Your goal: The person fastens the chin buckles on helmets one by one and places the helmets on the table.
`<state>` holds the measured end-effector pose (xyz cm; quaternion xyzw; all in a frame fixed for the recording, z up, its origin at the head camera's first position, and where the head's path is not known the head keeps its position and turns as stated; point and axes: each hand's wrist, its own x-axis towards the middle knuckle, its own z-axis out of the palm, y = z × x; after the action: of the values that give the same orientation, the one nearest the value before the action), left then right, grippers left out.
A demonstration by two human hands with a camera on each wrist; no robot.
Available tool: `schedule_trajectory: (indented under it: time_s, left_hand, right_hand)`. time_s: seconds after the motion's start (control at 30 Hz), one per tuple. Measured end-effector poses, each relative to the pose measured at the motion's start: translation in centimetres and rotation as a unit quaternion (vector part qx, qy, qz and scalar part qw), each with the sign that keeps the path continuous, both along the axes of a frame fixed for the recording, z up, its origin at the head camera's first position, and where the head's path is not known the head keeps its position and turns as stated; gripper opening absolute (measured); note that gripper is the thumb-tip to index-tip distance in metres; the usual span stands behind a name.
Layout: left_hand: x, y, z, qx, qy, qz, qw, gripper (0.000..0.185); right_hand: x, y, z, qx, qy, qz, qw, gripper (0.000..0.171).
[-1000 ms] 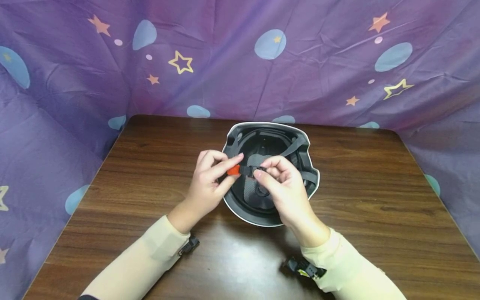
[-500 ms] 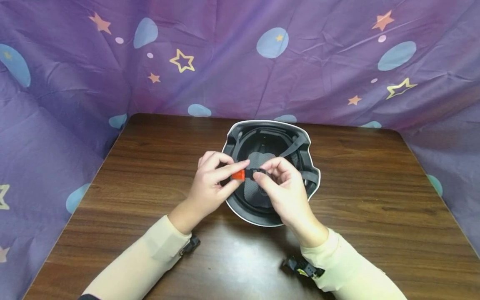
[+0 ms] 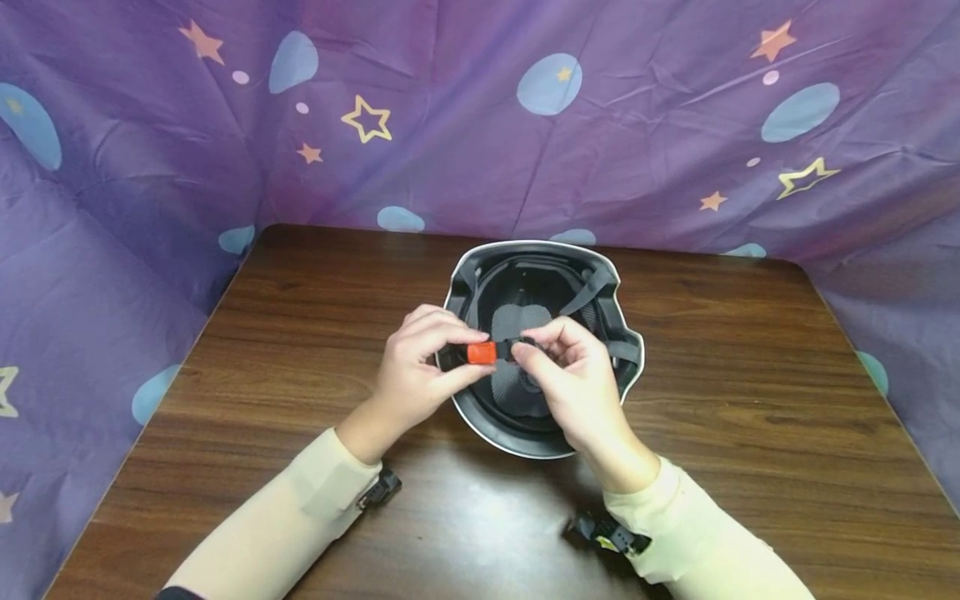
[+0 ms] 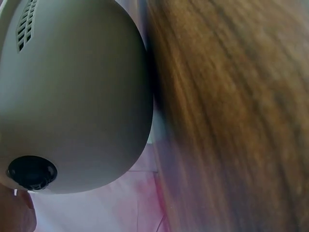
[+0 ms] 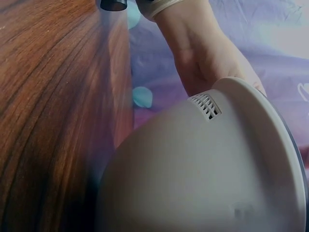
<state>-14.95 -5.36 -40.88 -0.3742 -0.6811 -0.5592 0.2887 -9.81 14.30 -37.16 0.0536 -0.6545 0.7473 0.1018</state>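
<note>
Fingers (image 3: pixel 450 336) of both hands are being pinched on the orange buckle (image 3: pixel 482 353); small, stiff, likely slick, best gripped by its sides; helmet (image 3: pixel 621 333) being left inverted.

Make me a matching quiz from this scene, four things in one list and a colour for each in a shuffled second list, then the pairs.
Things:
1. helmet shell
2. buckle piece pinched by the left hand
3. table
4. backdrop cloth

Colours:
A. purple with stars
B. white
C. brown wood grain
D. orange

Pairs: 1-B, 2-D, 3-C, 4-A
</note>
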Motion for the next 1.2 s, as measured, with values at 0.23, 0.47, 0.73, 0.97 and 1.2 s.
schedule_trajectory:
  time_s: [0.23, 0.47, 0.73, 0.97, 1.2]
  left_hand:
    - [0.0, 0.0, 0.0, -0.002, 0.001, -0.003, 1.0000, 0.034]
    - [0.3, 0.3, 0.1, -0.012, 0.003, -0.005, 0.9999, 0.032]
    - [0.4, 0.4, 0.0, -0.011, 0.000, 0.001, 0.9999, 0.032]
    - [0.1, 0.2, -0.1, -0.025, -0.005, 0.011, 0.9996, 0.033]
    - [-0.2, 0.0, -0.2, -0.068, -0.027, 0.036, 0.9967, 0.032]
  right_hand:
    - [0.0, 0.1, -0.2, -0.003, 0.003, 0.002, 1.000, 0.022]
    - [0.0, -0.1, -0.6, 0.024, 0.008, 0.013, 1.000, 0.010]
    - [0.0, 0.0, -0.7, 0.036, 0.005, 0.013, 0.999, 0.007]
    - [-0.3, 0.8, -0.1, 0.124, 0.004, 0.040, 0.991, 0.011]
    - [-0.6, 3.1, 1.3, 0.300, 0.119, -0.008, 0.946, 0.021]
